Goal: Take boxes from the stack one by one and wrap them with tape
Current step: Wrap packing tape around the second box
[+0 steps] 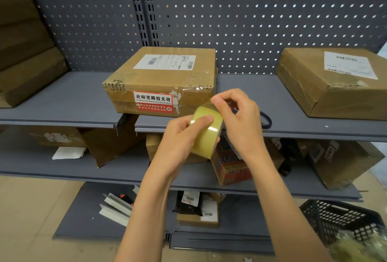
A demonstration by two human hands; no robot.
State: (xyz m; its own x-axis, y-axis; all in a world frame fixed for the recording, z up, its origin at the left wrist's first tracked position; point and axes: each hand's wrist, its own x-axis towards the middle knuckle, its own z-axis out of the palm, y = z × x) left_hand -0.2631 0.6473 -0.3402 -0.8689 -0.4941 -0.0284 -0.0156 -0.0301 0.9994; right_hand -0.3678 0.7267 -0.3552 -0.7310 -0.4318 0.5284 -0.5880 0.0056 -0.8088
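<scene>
1. Fingertips of the right hand (238,119) pinch at the top edge of the tape roll (206,131), thumb and forefinger closed narrow on what looks like the loose end of the tape; whether the end is already lifted is too small to tell.

2. Fingers of the left hand (180,136) curl round the roll from below and the left side, with the thumb laid flat across its yellowish outer band. The roll is held in the air, tilted, its broad band facing the camera.

3. Box to be wrapped, I judge, is the cardboard box (161,81) with the red-and-white sticker on its front, sitting on the upper shelf (62,102). It lies just behind the roll and up and to the left of it, its near right corner close to the right hand's fingertips.

4. That box's long side runs left to right along the shelf edge, so a strip pulled from the roll would probably need to travel leftward across it. The left hand is the nearer to the box's front face; the right hand is nearer its right corner.

5. Further out, a second box (335,81) stands well apart on the right of the same shelf, and a dark stack (27,52) of boxes rises at the far left.
</scene>
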